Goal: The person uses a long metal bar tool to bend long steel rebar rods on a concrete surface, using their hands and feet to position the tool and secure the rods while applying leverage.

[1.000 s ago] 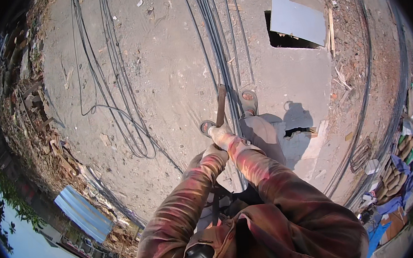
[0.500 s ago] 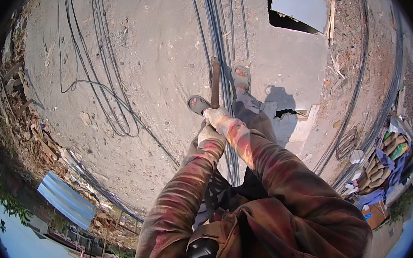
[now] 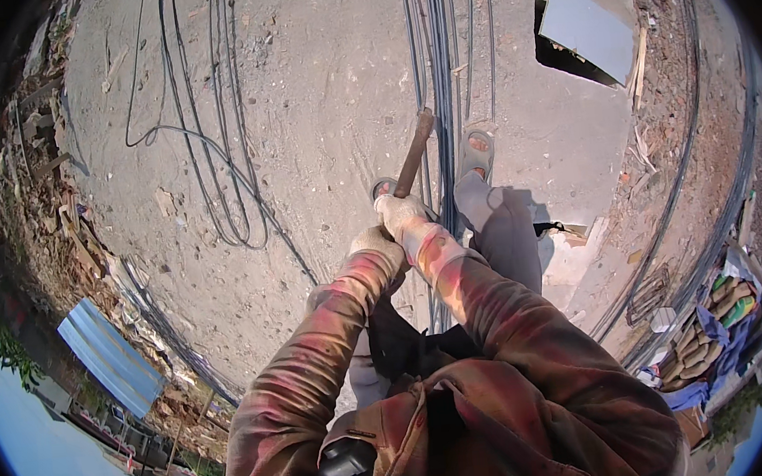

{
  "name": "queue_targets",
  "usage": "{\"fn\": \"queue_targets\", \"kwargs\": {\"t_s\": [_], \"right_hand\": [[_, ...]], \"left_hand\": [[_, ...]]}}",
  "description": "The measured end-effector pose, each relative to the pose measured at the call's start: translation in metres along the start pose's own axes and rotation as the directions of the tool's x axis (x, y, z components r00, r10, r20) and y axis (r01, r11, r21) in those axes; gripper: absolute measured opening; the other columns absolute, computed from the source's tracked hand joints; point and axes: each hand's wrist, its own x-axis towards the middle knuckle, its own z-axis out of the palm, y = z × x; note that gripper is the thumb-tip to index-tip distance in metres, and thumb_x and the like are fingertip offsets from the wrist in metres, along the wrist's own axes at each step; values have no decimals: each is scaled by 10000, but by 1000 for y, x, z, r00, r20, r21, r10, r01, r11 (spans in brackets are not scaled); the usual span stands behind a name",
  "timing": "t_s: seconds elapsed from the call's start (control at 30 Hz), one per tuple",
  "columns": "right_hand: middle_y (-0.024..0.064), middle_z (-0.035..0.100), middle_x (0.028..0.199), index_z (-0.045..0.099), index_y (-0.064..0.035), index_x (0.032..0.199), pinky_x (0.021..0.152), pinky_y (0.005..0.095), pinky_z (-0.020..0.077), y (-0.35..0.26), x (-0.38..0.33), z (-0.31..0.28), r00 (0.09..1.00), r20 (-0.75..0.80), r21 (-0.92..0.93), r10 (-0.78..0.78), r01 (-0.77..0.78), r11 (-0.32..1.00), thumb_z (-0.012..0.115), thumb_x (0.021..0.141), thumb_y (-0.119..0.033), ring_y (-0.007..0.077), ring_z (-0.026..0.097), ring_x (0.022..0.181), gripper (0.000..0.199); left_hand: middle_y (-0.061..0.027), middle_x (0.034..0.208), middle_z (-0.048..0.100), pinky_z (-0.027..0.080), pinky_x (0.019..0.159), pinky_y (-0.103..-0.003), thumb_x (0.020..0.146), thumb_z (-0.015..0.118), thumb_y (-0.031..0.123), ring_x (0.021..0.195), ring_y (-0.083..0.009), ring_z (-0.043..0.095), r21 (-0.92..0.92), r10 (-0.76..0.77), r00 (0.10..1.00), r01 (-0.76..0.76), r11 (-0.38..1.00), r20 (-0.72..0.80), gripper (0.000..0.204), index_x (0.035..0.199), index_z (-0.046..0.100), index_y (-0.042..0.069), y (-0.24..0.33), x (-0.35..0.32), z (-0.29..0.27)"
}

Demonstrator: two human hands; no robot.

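A dark brown, rust-toned bar-like tool point(image 3: 414, 155) slants away from me, its far end slightly thicker. My right hand point(image 3: 399, 210), in a pale work glove, is closed around its near end. Just behind and to the left, my left hand point(image 3: 376, 240), also gloved, is closed against the right one; its fingers are partly hidden, and it seems to grip the same tool. The far end hangs over or rests by the bundle of dark cables point(image 3: 441, 69) running between my sandalled feet; I cannot tell whether it touches the ground.
Looped black cable point(image 3: 235, 174) lies on the concrete to the left. A hole with a tilted grey panel point(image 3: 587, 25) is at the far right, and a smaller broken hole point(image 3: 550, 228) nearer. Rubble point(image 3: 61, 211) lines the left edge. Filled sacks point(image 3: 694, 351) sit at the right.
My view has shifted, so the ground appears further right and lower. The tool now leans to the upper right rather than nearly straight ahead. Both hands stay together on it.
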Motion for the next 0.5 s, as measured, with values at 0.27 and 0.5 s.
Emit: {"fn": "queue_targets", "kwargs": {"t_s": [0.27, 0.5], "right_hand": [[105, 645, 708, 657, -16, 743, 569, 374, 445, -14, 1, -103, 911, 356, 129, 209, -270, 954, 599, 778, -238, 245, 593, 612, 233], [95, 565, 554, 627, -7, 700, 440, 339, 420, 13, -34, -95, 984, 175, 374, 36, -100, 922, 631, 724, -102, 209, 542, 457, 98]], "left_hand": [[-239, 991, 663, 501, 791, -413, 796, 622, 357, 990, -395, 620, -186, -64, 970, 110, 976, 235, 623, 1307, 471, 34, 80, -13, 41], [-256, 1008, 645, 489, 833, -432, 770, 640, 315, 1017, -417, 592, -210, -59, 997, 47, 977, -50, 441, 1072, 595, -2, 55, -32, 82]]}}
